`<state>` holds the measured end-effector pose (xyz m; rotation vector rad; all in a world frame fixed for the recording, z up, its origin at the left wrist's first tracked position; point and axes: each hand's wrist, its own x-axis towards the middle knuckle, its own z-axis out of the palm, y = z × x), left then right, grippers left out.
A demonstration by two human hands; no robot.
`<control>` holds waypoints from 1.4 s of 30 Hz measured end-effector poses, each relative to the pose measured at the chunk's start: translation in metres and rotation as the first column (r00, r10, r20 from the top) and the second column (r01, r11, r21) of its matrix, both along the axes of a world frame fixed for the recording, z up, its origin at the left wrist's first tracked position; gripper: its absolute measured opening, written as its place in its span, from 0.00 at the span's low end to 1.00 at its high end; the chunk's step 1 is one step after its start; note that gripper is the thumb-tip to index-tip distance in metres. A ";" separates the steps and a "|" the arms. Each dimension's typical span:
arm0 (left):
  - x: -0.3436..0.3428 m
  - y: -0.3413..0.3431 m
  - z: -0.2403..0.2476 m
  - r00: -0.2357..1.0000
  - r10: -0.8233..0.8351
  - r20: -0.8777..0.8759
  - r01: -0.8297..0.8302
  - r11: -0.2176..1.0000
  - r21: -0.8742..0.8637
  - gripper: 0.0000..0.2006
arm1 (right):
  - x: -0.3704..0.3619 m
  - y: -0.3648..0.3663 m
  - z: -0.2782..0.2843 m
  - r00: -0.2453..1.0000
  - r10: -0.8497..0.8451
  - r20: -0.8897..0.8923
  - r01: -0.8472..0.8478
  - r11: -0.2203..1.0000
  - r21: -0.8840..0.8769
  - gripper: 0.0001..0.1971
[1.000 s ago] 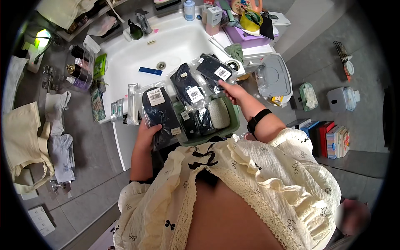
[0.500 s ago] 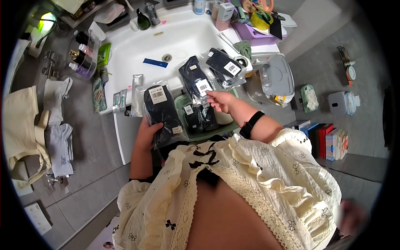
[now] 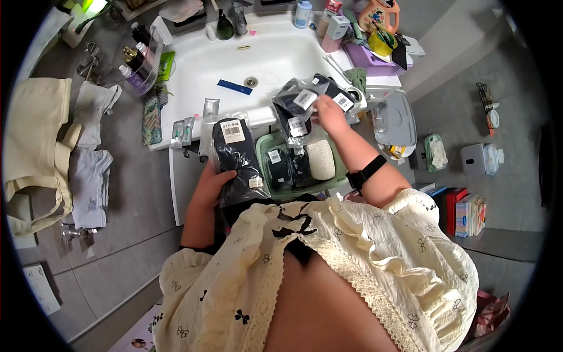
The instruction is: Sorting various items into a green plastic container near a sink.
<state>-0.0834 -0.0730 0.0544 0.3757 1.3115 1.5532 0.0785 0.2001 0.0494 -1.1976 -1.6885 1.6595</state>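
In my left hand point(image 3: 208, 186), the thumb presses on a clear packet point(image 3: 236, 154) of folded black fabric with a white barcode label. Its fingers are behind the packet. My right hand point(image 3: 333, 115) pinches the edge of a similar packet point(image 3: 288, 105) at the sink's near right rim. That packet overlaps another black packet point(image 3: 340, 94) just beyond the hand. Below them a green basket point(image 3: 341, 177) holds more dark labelled packets point(image 3: 279, 166) and a white textured bundle point(image 3: 321, 159).
A blue strip point(image 3: 234, 87) lies in the white sink point(image 3: 199, 67). Slim silvery packets point(image 3: 183, 131) rest on its left rim. A grey-lidded bin point(image 3: 394, 120) and a purple basket point(image 3: 375, 62) stand at the right. Bottles point(image 3: 134, 76) fill a wall rack at the left.
My right hand has moved away from me and right, and the packet it holds now overlaps the one beyond. My left hand keeps its packet. The view has shifted slightly.
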 end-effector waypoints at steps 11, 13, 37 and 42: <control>-0.009 0.007 -0.003 0.998 -0.038 0.045 0.033 0.994 0.104 0.25 | 0.014 -0.043 0.149 0.913 -0.142 0.381 -0.311 0.361 0.879 0.07; -0.006 0.011 0.000 0.999 -0.048 -0.020 0.050 0.994 0.094 0.26 | 0.021 -0.050 0.160 0.961 -0.130 0.243 -0.198 0.290 0.936 0.07; 0.037 0.007 -0.007 0.921 -0.290 0.259 0.270 0.957 0.111 0.32 | -0.035 -0.102 0.027 0.980 0.066 0.189 -0.181 0.694 0.697 0.10; 0.043 0.001 -0.014 0.937 -0.073 0.342 0.023 0.989 0.147 0.20 | -0.021 -0.114 0.025 0.995 0.094 -0.017 -0.073 0.864 0.498 0.28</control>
